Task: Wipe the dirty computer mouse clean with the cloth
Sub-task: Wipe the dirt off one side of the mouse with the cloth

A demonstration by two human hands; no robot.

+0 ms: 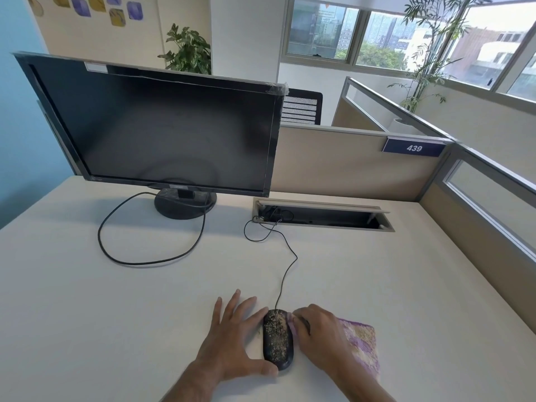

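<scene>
A black wired mouse (277, 339) speckled with tan dirt lies on the white desk (116, 300) near its front edge. My left hand (232, 340) lies flat beside the mouse with fingers spread; its forefinger and thumb touch the mouse's left side and back end. My right hand (314, 335) holds a purple and cream cloth (361, 343) and presses a fold of it against the mouse's right side. Most of the cloth trails on the desk behind that hand.
A dark monitor (156, 129) stands at the back left, its black cable (116, 256) looping over the desk. The thin mouse cord (287, 271) runs back to an open cable slot (322, 216). Beige partitions (348, 166) close off the back and right.
</scene>
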